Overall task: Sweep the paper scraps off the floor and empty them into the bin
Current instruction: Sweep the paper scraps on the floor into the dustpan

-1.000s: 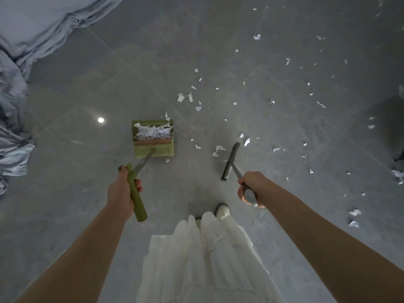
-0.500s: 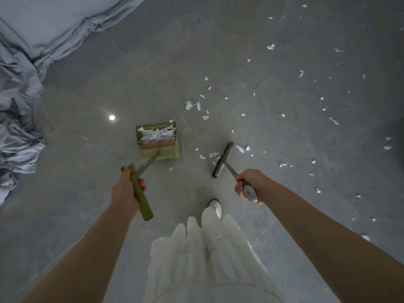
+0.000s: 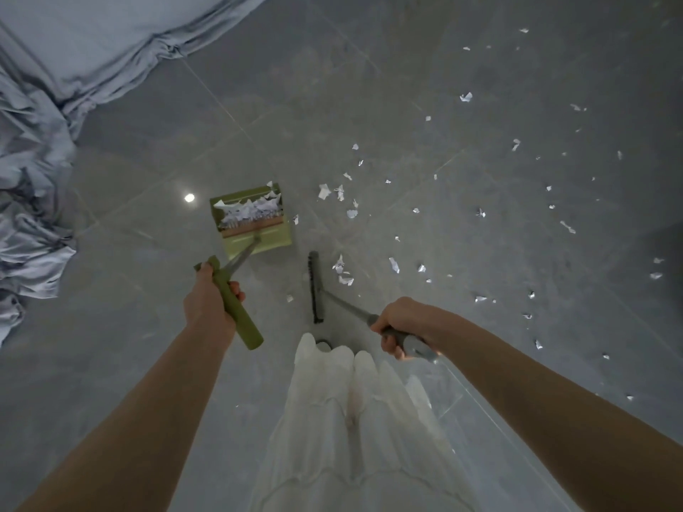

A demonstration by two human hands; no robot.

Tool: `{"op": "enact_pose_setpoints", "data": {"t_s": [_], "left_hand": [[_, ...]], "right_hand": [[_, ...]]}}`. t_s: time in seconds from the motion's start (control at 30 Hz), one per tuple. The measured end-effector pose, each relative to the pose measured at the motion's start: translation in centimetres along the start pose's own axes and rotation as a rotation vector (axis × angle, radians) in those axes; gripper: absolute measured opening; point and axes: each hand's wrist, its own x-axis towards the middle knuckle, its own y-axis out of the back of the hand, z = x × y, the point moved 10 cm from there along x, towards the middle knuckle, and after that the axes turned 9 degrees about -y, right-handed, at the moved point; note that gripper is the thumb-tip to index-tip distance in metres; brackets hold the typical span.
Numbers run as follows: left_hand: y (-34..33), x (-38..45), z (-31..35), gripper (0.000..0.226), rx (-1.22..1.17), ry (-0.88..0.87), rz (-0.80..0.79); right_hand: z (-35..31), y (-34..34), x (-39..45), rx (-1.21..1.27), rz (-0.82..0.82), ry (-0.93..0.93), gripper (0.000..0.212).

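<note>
Paper scraps (image 3: pixel 394 265): white, torn, many; scattered over the grey tiled floor (image 3: pixel 369 86), mostly across its middle and right part, thinning toward the far right.

Head view, itemised:
- Dustpan (image 3: pixel 255 219): green, long-handled, pan resting on the floor left of the scatter; a heap of white scraps lies inside against its back wall, and one scrap sits just beside its right edge.
- Left hand (image 3: pixel 209 303): fingers curled round the green grip of the dustpan handle, thumb on top.
- Broom (image 3: pixel 315 286): dark narrow head, lying nearly lengthwise away from the person, on the floor just right of the dustpan and apart from it; several scraps lie just beside its right side, one small scrap to its left.
- Right hand (image 3: pixel 401 325): fingers wrapped round the grey grip of the broom handle.
- White skirt (image 3: pixel 351 430): pleated, at bottom centre between the two forearms; a shoe tip (image 3: pixel 323 344) shows just beyond its hem.
- Grey-blue cloth (image 3: pixel 44 105): crumpled, draped along the floor's left edge and far left corner.
- Light reflection (image 3: pixel 189 197): small bright spot on the floor, left of the dustpan.
</note>
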Motion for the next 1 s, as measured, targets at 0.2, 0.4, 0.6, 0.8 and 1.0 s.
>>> {"op": "enact_pose_setpoints", "data": {"t_s": [0.2, 0.4, 0.6, 0.8, 1.0], "left_hand": [[0.0, 2.3, 2.5, 0.020, 0.032, -0.013, -0.008], [0.1, 4.4, 4.0, 0.021, 0.077, -0.033, -0.019], [-1.0, 5.3, 4.2, 0.020, 0.107, -0.033, -0.010], [-4.7, 5.5, 3.9, 0.018, 0.083, 0.005, -0.005], [-8.1, 4.9, 3.5, 0.017, 0.076, 0.026, 0.010]], "right_hand": [[-1.3, -5.0, 1.4, -0.156, -0.059, -0.013, 0.025], [-2.3, -6.9, 3.5, -0.178, -0.058, -0.053, 0.026], [-5.5, -3.0, 3.3, -0.255, 0.052, 0.026, 0.027], [-8.8, 6.7, 2.4, -0.248, 0.202, -0.055, 0.005], [-11.7, 12.0, 1.7, -0.380, 0.329, 0.055, 0.011]]}}
